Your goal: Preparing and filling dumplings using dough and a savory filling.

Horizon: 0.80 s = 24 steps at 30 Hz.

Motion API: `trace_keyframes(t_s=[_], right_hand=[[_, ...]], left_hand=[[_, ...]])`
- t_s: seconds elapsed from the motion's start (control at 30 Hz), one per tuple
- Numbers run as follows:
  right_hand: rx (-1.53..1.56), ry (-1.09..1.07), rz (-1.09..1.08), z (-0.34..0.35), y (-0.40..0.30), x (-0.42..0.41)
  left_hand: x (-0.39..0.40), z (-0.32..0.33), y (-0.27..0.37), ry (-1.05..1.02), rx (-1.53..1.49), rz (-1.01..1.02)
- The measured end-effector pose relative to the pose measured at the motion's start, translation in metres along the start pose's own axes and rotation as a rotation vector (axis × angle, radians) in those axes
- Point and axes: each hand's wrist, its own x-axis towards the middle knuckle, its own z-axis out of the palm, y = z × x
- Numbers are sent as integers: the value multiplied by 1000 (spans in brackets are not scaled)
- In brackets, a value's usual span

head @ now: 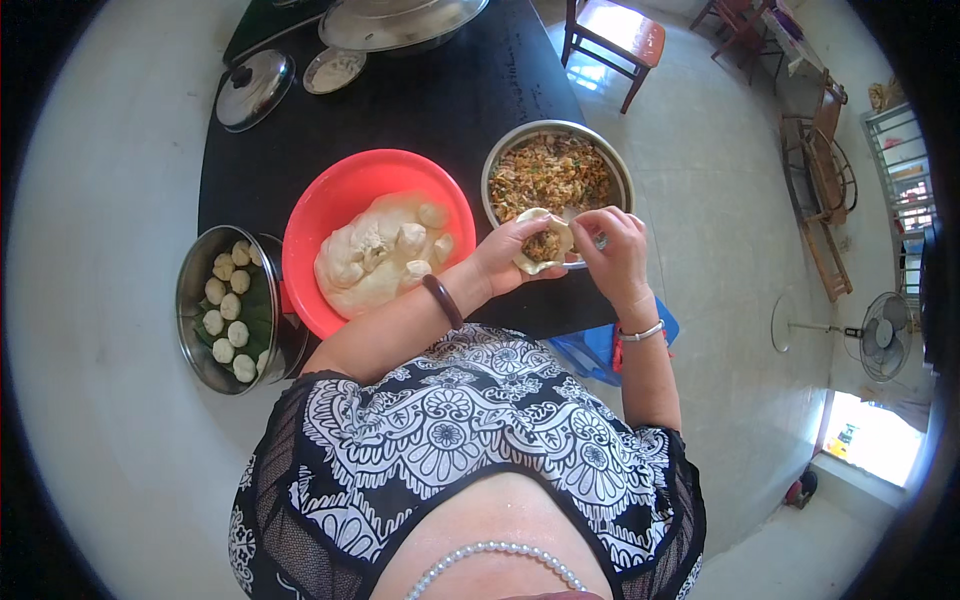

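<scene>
A round dough wrapper [527, 264] with chopped filling [543, 244] heaped in its hollow lies cupped in my left hand [501, 259]. The thumb of that hand presses on the wrapper's upper rim. My right hand [619, 247] pinches the wrapper's right edge between thumb and fingertips. Both hands are over the near rim of a steel bowl [493, 161] of mixed chopped filling [551, 174]. Left of them, a red plastic basin [306, 217] holds a large mass of pale dough [352, 255] with several loose lumps on it.
A steel pot [184, 330] at the left holds several round dough buns [230, 306] on green leaves. A knobbed lid [259, 90], a dish of white flour [335, 71] and a large metal lid [401, 22] are farther back on the black table [442, 97]. A blue plastic stool [596, 345] stands below the table's near edge.
</scene>
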Motion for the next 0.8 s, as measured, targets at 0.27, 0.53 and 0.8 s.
trace_keyframes(t_s=[0.27,0.53,0.8], right_hand=[[833,127,327,-20,31,27],[-112,-38,-157,-2,42,19],[181,-113,-169,8,26,0]], left_hand=[[-3,-3,9,17,-86,4],[-3,1,15,28,-117,10],[-7,4,22,-42,-96,-20]])
